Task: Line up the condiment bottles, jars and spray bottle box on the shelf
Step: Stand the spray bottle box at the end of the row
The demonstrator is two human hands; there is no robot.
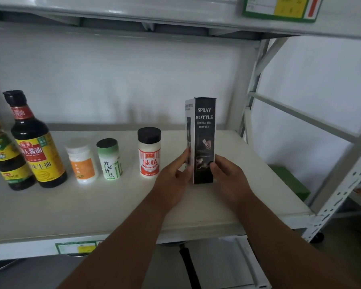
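Observation:
A tall black spray bottle box (203,130) stands upright on the white shelf (92,205), right of the row. My left hand (173,180) grips its left side and my right hand (229,176) grips its right side near the base. To its left stand a white jar with a black cap and red label (149,153), a green-labelled jar with a black cap (109,160), and a white jar with an orange label (81,161). Further left is a tall dark soy sauce bottle (33,142), and a shorter dark bottle (6,157) stands at the left edge.
The upper shelf (175,15) hangs overhead with a green and yellow price tag (279,7). A grey slanted shelf post (338,197) and a cross brace (300,115) flank the right side. A green object (290,182) lies behind the post. A price tag (77,247) sits on the shelf's front edge.

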